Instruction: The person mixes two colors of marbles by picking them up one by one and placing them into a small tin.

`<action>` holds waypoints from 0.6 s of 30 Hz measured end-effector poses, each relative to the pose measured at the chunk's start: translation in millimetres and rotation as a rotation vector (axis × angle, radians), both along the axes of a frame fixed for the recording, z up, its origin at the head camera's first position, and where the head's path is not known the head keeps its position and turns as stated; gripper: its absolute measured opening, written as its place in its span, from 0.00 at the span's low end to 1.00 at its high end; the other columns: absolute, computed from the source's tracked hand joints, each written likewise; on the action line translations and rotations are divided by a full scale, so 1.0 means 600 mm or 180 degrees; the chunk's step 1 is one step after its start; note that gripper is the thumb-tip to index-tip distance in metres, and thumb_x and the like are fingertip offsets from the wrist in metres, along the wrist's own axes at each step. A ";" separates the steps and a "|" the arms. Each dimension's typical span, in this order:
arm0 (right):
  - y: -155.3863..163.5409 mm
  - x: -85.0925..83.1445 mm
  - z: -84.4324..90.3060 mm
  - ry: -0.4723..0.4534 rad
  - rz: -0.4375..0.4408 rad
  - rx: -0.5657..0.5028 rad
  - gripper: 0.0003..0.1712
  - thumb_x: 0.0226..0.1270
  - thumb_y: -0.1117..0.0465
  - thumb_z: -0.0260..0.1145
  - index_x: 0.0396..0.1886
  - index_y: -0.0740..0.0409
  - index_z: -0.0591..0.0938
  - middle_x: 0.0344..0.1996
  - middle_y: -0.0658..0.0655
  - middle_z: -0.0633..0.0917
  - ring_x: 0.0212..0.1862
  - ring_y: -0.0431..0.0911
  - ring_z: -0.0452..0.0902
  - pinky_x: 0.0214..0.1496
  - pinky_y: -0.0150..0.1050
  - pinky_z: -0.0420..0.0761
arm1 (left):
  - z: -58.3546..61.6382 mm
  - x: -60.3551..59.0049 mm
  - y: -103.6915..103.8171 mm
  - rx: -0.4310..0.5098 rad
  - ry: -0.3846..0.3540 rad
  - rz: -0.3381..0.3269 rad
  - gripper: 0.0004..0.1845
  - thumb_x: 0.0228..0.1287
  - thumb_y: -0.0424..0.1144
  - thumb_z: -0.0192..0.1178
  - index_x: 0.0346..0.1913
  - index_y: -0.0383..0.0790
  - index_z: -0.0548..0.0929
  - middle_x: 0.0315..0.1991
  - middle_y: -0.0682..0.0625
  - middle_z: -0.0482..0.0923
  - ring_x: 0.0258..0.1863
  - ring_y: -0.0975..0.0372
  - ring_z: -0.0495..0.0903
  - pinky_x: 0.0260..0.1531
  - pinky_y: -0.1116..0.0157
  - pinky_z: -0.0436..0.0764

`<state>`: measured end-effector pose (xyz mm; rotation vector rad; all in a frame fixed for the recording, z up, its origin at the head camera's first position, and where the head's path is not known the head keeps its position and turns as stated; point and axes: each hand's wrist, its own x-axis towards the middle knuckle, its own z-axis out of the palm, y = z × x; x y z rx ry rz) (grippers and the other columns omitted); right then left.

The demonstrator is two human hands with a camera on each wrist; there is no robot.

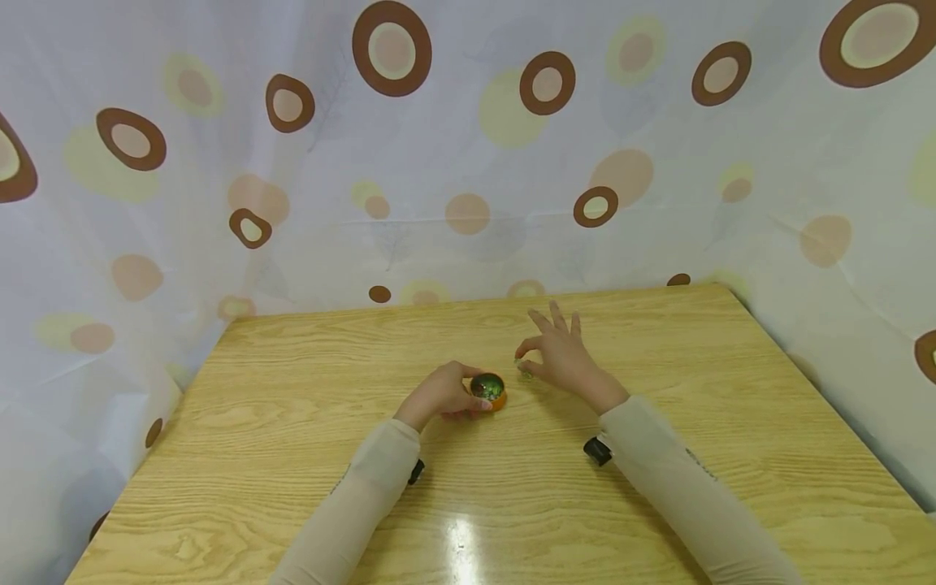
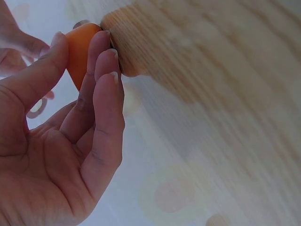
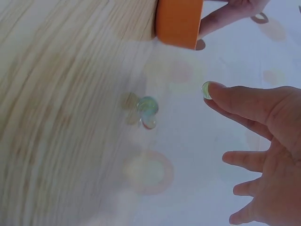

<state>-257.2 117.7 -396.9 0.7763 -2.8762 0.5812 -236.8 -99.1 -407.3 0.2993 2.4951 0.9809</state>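
A light wooden table point(image 1: 292, 422) carries an orange cup point(image 1: 491, 393) and glass beads point(image 3: 147, 111)

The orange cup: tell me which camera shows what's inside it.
The head view: only there does the orange cup, held by the left hand, show its open top with glinting contents. The left wrist view shows just its orange side between the fingers; the right wrist view shows its outer wall.

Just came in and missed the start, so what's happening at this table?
A person sits at a wooden table. Their left hand holds a small orange cup of shiny beads steady on the tabletop. Their right hand is just right of it, pinching one clear glass bead between thumb and forefinger, other fingers spread. Two more beads lie loose on the table beside the cup.
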 end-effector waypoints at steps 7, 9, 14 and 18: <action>-0.025 0.016 0.000 -0.0026 0.0161 -0.0038 0.08 0.57 0.57 0.74 0.37 0.51 0.88 0.70 0.70 0.60 0.72 0.71 0.36 0.65 0.73 0.35 | -0.001 -0.001 -0.001 0.0007 0.0023 -0.0024 0.34 0.59 0.41 0.69 0.67 0.38 0.71 0.24 0.47 0.85 0.22 0.56 0.83 0.24 0.62 0.82; -0.030 0.018 -0.003 0.0026 0.0222 0.0000 0.08 0.57 0.57 0.74 0.37 0.51 0.88 0.70 0.70 0.61 0.72 0.71 0.38 0.65 0.74 0.37 | 0.000 -0.001 -0.001 0.0008 0.0039 -0.0040 0.34 0.59 0.41 0.69 0.68 0.37 0.71 0.24 0.47 0.85 0.22 0.56 0.83 0.24 0.62 0.83; -0.039 0.023 -0.009 0.0135 0.0331 0.0091 0.10 0.55 0.57 0.75 0.38 0.51 0.88 0.70 0.69 0.62 0.72 0.72 0.40 0.64 0.75 0.41 | -0.002 0.000 -0.001 0.0050 0.0041 -0.0046 0.35 0.59 0.40 0.69 0.68 0.36 0.70 0.25 0.47 0.85 0.22 0.57 0.83 0.24 0.63 0.83; -0.043 0.025 -0.010 0.0132 0.0359 0.0123 0.11 0.55 0.57 0.75 0.39 0.51 0.88 0.70 0.69 0.62 0.72 0.71 0.40 0.64 0.74 0.40 | -0.003 0.000 -0.002 0.0079 -0.0005 -0.0025 0.35 0.59 0.40 0.68 0.68 0.36 0.69 0.25 0.47 0.85 0.22 0.57 0.84 0.24 0.63 0.83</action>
